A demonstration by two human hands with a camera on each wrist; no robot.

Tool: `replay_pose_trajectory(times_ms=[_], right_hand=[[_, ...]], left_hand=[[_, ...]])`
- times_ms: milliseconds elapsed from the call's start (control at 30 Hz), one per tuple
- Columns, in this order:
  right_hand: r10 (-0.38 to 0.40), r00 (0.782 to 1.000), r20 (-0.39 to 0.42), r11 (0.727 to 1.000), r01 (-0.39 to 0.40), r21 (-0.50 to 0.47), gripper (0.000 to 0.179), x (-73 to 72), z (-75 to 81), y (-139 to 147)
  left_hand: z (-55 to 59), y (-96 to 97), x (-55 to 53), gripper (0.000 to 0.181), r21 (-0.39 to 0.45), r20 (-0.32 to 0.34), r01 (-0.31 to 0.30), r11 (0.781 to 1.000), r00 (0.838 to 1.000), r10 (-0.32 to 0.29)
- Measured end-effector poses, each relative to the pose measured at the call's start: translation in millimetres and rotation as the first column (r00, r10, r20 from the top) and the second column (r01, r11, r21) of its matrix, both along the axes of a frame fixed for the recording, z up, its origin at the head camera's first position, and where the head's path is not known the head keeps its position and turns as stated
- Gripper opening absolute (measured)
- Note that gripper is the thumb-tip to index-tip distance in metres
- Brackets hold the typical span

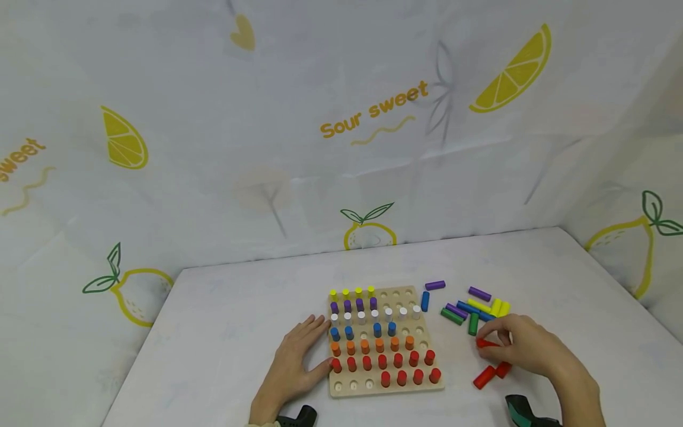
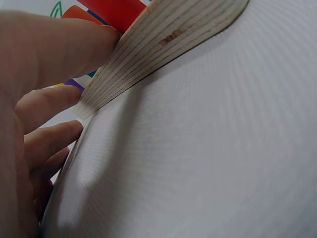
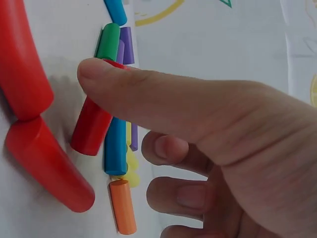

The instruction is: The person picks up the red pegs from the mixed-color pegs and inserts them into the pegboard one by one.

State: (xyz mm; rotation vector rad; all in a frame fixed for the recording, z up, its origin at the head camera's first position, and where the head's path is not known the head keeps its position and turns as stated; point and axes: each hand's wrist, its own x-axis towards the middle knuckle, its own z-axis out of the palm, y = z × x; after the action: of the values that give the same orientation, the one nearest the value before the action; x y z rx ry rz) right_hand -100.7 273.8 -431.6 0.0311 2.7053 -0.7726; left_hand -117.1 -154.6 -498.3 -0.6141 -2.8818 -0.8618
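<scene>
A wooden peg board (image 1: 368,394) lies on the table with rows of coloured pegs standing in it: yellow at the back, then purple, white, blue, orange and two red rows. Three bare holes show at the front row's left end. My left hand (image 1: 290,362) rests at the board's left side, thumb and fingers touching its edge; the left wrist view shows the thumb against the layered wood (image 2: 163,39). To the right of the board, my right hand (image 1: 530,347) pinches a red peg (image 3: 93,126) between thumb and fingers. Two more red pegs (image 1: 484,378) lie just below it.
Loose pegs lie right of the board: green (image 1: 473,324), blue (image 1: 425,301), purple (image 1: 434,285) and yellow (image 1: 479,305). An orange peg (image 3: 123,207) shows in the right wrist view. A lemon-print cloth (image 1: 277,148) hangs behind the white table (image 1: 224,332).
</scene>
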Motion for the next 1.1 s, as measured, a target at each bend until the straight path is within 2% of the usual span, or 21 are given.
replay_pose_trajectory(times_ms=[567, 733, 867, 967, 1100], right_hand=[[0.043, 0.994, -0.099, 0.999, -0.041, 0.024, 0.024, 5.8, 17.7, -21.8], [0.068, 0.99, -0.124, 0.996, -0.074, -0.046, 0.025, 8.0, 22.2, -31.0], [0.101, 0.979, -0.174, 0.987, -0.121, -0.103, 0.022, 10.3, 26.0, -37.4], [0.121, 0.968, -0.221, 0.977, -0.156, -0.147, 0.022, 12.0, 29.7, -42.4], [0.159, 0.952, -0.261, 0.95, -0.22, -0.223, 0.021, 12.4, 34.3, -48.8]], left_hand=[[0.4, -0.8, 0.9, 0.065, 0.006, 0.007, 0.003, 1.0, 1.0, -0.003], [-0.6, -1.6, 0.9, 0.065, 0.0, 0.002, 0.005, 1.0, 1.0, -0.005], [-1.1, -1.9, 1.0, 0.065, -0.007, -0.005, 0.004, 1.0, 1.0, -0.004], [-0.6, -1.9, 1.0, 0.065, -0.004, -0.007, 0.004, 1.0, 1.0, -0.004], [0.2, -1.9, 1.0, 0.065, 0.002, -0.004, 0.003, 1.0, 1.0, -0.003]])
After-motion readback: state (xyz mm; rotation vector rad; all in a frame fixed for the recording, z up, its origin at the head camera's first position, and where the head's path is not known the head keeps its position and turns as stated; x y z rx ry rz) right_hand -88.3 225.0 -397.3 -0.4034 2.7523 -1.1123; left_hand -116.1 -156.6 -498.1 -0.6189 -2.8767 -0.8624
